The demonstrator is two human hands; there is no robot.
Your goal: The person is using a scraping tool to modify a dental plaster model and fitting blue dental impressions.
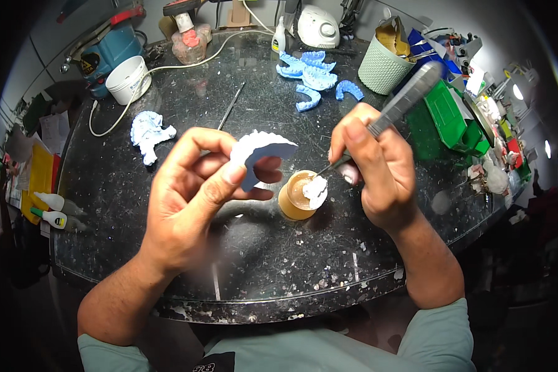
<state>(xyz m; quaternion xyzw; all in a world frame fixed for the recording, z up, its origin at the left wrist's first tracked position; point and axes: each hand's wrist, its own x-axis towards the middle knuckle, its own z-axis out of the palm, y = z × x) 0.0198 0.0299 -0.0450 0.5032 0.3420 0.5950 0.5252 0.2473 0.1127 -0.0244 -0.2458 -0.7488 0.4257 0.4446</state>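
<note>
Left grip (186,195) holds dental cast (263,150) well inside tabletop edge (249,312).

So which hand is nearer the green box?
Right. The right hand, gripping the metal tool, is left of the green box and lower in the picture. The left hand, holding the tooth model, is farther left, past the cup.

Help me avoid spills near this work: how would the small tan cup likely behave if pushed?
The small tan cup looks fairly squat on the black bench, so a gentle push would probably slide it. Its round wall suggests it could roll if knocked over. The white material at its mouth lies to one side, so a jolt might shift some.
</note>
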